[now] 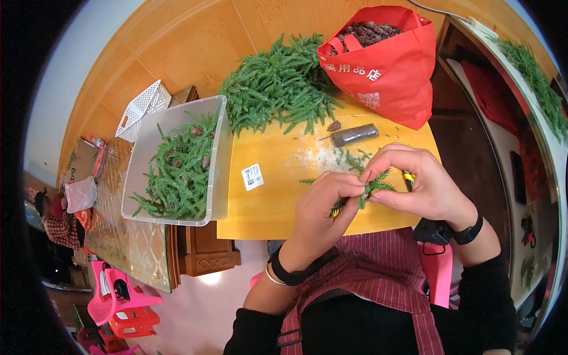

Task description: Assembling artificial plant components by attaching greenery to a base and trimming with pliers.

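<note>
My left hand (322,210) and my right hand (417,183) meet over the front edge of a small yellow wooden table (284,177). Together they pinch a small green fir-like sprig (373,186), the fingertips of both hands closed on it. A yellow-and-black tool tip (408,177) shows under my right hand. Loose bits of green lie on the table just behind the hands. Both wrists wear black bands.
A heap of green sprigs (278,83) lies at the table's back. A red bag (384,65) full of pine cones stands at the back right. A dark cylinder (354,135) lies near it. At left, a clear plastic bin (220,154) holds sprigs with cones.
</note>
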Available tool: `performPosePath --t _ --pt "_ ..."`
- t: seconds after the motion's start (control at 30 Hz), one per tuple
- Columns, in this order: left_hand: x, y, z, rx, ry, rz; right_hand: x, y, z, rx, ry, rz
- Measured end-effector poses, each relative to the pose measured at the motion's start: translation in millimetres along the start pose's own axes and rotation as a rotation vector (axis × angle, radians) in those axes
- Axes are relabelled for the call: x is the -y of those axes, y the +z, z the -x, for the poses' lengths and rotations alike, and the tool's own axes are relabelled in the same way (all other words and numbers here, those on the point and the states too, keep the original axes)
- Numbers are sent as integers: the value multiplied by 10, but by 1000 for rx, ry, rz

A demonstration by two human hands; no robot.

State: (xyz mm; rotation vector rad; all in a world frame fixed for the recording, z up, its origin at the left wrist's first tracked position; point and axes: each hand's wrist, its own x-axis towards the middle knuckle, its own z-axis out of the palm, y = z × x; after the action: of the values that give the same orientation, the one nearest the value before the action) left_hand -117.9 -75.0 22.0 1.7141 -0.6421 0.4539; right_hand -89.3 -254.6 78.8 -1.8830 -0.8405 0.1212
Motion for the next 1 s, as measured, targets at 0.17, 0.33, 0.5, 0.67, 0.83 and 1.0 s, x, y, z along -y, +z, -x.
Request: performPosePath --t 0.17,0.33,0.5,0.67,0.83,1.0 --pt "-31 -32 -46 28 126 -101 18 2 4 -46 -78 105" --pt "-76 -26 -71 6 183 -176 61 7 14 -68 -85 177" --pt "-115 -28 -92 -7 232 -217 81 23 28 -119 -106 184" --pt "-113 -23 -95 -12 317 -266 146 12 32 -140 -124 276" --pt "-103 -49 -94 9 326 -255 178 14 40 -167 -203 408" --pt "-127 -50 -116 0 350 -292 256 29 51 -208 -222 562"
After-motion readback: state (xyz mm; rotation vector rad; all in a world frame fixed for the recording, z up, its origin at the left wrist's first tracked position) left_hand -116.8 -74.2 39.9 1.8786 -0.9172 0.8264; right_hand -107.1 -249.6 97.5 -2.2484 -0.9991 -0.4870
